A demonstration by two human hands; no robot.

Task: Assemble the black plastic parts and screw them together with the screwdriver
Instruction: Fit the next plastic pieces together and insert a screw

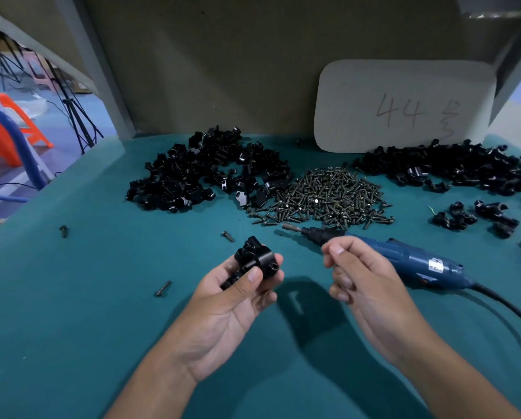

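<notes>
The left hand (238, 293) holds the glossy black plastic assembly (254, 261) above the teal felt-like tabletop (87, 297), thumb and fingers clamped around it, its long axis slanting from lower left to upper right with a round screw hole facing right. The right hand (354, 276) hovers beside it, fingertips pinched together, though whether they grip anything I cannot tell. Just behind lies the blue electric screwdriver (404, 258), bit pointing left toward the heap of dull metal screws (325, 195), between two piles of black plastic parts (205, 170).
</notes>
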